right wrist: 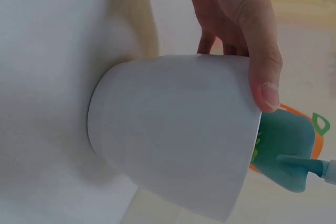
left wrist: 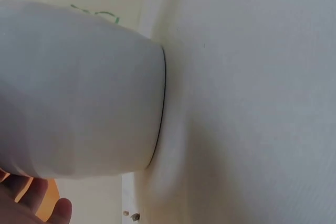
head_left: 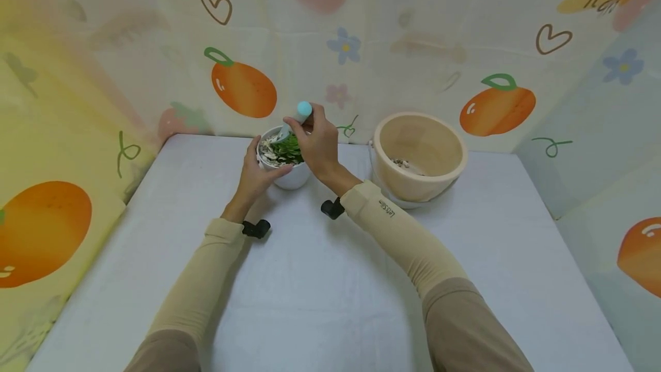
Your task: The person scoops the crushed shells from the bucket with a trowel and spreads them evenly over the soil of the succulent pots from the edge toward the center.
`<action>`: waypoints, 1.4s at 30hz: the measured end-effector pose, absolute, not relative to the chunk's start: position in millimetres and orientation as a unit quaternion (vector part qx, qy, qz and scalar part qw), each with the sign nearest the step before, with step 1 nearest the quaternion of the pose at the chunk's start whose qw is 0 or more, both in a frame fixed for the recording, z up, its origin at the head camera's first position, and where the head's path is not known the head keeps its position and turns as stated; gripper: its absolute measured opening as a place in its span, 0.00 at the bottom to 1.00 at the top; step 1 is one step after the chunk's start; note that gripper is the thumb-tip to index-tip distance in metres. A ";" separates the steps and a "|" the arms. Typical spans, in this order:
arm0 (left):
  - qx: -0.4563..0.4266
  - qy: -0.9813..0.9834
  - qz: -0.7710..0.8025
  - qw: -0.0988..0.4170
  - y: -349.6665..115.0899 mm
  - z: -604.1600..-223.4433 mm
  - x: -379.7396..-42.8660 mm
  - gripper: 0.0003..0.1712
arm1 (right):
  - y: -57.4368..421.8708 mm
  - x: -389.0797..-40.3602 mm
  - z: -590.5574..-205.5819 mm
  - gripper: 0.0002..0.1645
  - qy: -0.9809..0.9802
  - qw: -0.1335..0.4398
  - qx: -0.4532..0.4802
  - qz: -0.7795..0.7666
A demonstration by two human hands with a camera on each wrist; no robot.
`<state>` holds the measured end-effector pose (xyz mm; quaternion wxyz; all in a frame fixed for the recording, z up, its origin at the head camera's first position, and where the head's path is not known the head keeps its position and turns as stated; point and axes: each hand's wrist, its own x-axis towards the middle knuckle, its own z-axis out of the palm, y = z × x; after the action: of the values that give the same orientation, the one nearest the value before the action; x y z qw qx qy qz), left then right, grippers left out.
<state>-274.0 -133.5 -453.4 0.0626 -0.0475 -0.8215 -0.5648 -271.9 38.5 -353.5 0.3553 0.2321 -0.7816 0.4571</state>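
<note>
A white flowerpot (head_left: 291, 179) stands at the back of the table, holding a leafy green plant (head_left: 290, 151) and pale pebbles (head_left: 267, 152). My left hand (head_left: 254, 175) grips the pot from its left side, its thumb along the front near the rim, as the right wrist view also shows. Between the fingers and thumb of my right hand (head_left: 321, 141) is the light-blue handle of a small garden trowel (head_left: 303, 110). In the right wrist view the trowel's teal blade (right wrist: 287, 145) is just above the pot's rim, beside the leaves.
Right of the flowerpot stands a large beige bucket (head_left: 413, 181) with a few pebbles (head_left: 400, 163) inside. A white cloth (head_left: 320, 291) covers the table. Behind it hangs a fruit-patterned curtain (head_left: 304, 62). Small brown bits (left wrist: 135, 216) lie low in the left wrist view.
</note>
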 end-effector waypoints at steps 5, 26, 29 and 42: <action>-0.036 -0.823 -0.560 0.090 -126.2 -453.7 -270.7 0.65 | 37.4 -274.0 -352.9 0.23 -0.785 0.359 0.246 0.440; -0.058 -0.829 -0.554 0.049 -139.0 -453.5 -273.1 0.64 | 39.5 -274.9 -352.5 0.23 -0.783 0.367 0.255 0.432; -0.063 -0.820 -0.568 0.043 -137.4 -453.5 -274.1 0.63 | 41.4 -275.7 -351.7 0.23 -0.780 0.368 0.246 0.442; -0.061 -0.804 -0.589 0.048 -129.1 -433.2 -257.8 0.59 | 49.7 -270.9 -348.9 0.21 -0.762 0.313 0.191 0.534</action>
<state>-257.8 -129.1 -433.2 0.0484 -0.0611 -0.8043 -0.5891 -270.9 49.7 -348.9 0.3129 0.1906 -0.7621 0.5338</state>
